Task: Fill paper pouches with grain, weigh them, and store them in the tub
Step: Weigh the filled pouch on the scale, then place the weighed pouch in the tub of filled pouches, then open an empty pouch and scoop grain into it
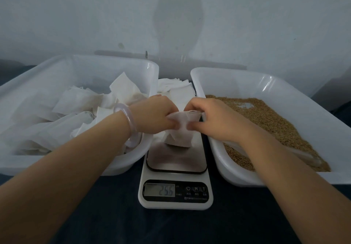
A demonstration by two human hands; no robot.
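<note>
A white paper pouch (180, 135) stands on the steel plate of the digital scale (175, 169), whose display (159, 189) reads about 25.6. My left hand (157, 113) pinches the pouch's top edge from the left, and my right hand (210, 118) pinches it from the right. The white tub (150, 69) on the left holds several white pouches (79, 107). On the right a white tub (224, 76) holds brown grain (266, 118).
A stack of flat empty pouches (176, 88) lies behind the scale between the two tubs. Everything sits on a dark cloth (171, 224). A pale wall (171, 16) rises close behind. A pale bangle (129, 122) circles my left wrist.
</note>
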